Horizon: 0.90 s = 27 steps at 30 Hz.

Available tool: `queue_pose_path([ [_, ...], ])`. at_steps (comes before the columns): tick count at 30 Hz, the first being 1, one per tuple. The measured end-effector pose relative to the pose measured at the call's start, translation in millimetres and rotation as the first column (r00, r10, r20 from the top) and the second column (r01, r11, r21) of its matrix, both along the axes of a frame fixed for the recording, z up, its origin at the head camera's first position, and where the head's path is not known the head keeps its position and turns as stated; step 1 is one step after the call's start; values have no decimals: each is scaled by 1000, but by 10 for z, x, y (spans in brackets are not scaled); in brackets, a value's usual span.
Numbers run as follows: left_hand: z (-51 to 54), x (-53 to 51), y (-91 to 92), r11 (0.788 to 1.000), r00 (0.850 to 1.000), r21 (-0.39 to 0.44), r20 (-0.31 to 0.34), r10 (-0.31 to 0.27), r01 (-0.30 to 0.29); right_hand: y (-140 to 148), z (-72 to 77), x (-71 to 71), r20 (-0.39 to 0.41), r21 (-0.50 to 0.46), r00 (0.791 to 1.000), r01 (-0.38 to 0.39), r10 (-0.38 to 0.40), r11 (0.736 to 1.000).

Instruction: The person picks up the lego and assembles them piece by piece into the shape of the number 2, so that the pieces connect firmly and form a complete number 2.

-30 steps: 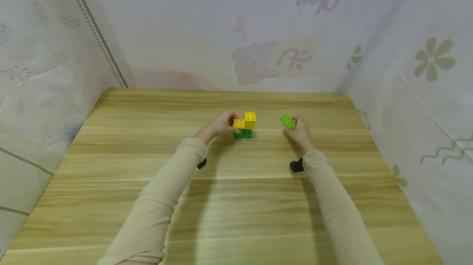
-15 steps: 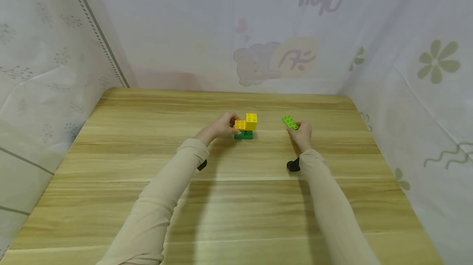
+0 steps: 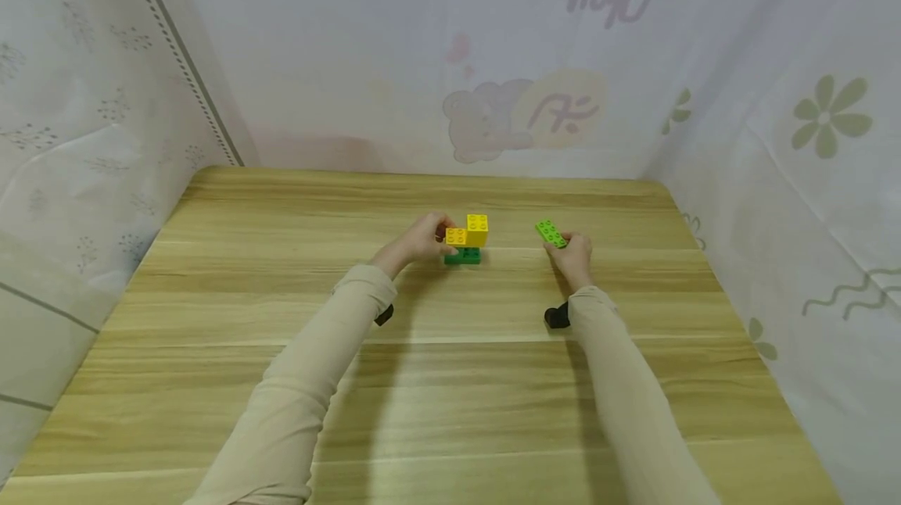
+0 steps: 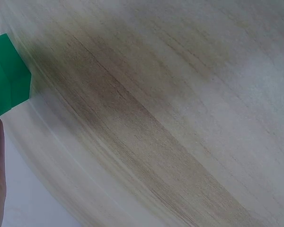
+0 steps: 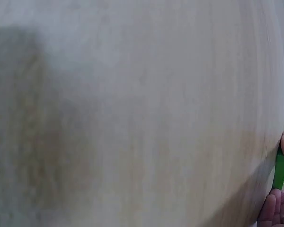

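My left hand [image 3: 425, 238] grips the left side of a small stack of toy building bricks near the table's middle. In the stack, a dark green brick [image 3: 463, 256] is lowest, with an orange-yellow brick [image 3: 455, 236] and a taller bright yellow brick [image 3: 476, 231] above it. The left wrist view catches a green brick [image 4: 9, 75] at its left edge, a finger against it. To the right, my right hand [image 3: 573, 256] pinches a flat light green brick [image 3: 549, 233] by its near end, studs facing up. That brick [image 5: 280, 170] is partly cut off in the right wrist view.
The wood-grain table [image 3: 450, 395] extends on all sides of the hands. A printed cloth [image 3: 338, 67] hangs behind it and along both sides. Black wrist mounts [image 3: 558, 317] show below both wrists.
My right hand has shifted very slightly to the right and nearer to me, still holding the light green brick. The left hand and its stack stay almost in place.
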<state>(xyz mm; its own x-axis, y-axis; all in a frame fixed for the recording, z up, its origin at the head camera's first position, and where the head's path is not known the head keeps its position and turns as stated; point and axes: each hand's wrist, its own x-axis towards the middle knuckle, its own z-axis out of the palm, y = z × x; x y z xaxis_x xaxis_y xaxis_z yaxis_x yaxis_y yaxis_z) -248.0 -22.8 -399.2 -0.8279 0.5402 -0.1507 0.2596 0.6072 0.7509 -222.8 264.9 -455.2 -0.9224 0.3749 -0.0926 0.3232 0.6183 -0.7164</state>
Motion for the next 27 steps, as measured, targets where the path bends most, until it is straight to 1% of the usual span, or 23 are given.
queue_pose_path([
  [5, 7, 8, -2, 1000, 1000, 2, 9, 1, -1, -6, 26, 17, 12, -16, 1000, -21, 21, 1000],
  [11, 21, 21, 6, 1000, 1000, 13, 26, 11, -12, -3, 110, 22, 53, -78, 997, -45, 49, 996],
  [14, 20, 23, 7, 1000, 1000, 12, 20, 11, -11, 7, 153, 5, 76, -110, 996, -39, 47, 993],
  [16, 20, 24, 9, 1000, 1000, 16, 14, 6, -6, 11, 190, -7, 76, -139, 996, -33, 43, 990],
  [19, 24, 25, 7, 1000, 1000, 15, 7, 2, -2, -15, 278, -31, 34, -164, 998, -51, 57, 985],
  [20, 25, 26, 7, 1000, 1000, 16, 8, 2, -2, -31, 311, -40, 19, -156, 997, -67, 70, 986],
  [23, 26, 23, 3, 1000, 1000, 15, 19, 4, -5, -87, 414, -80, -44, -107, 992, -121, 116, 987],
  [27, 15, 8, 8, 1000, 999, 14, 38, 21, -21, -178, 538, -143, -92, -25, 980, -179, 176, 984],
])
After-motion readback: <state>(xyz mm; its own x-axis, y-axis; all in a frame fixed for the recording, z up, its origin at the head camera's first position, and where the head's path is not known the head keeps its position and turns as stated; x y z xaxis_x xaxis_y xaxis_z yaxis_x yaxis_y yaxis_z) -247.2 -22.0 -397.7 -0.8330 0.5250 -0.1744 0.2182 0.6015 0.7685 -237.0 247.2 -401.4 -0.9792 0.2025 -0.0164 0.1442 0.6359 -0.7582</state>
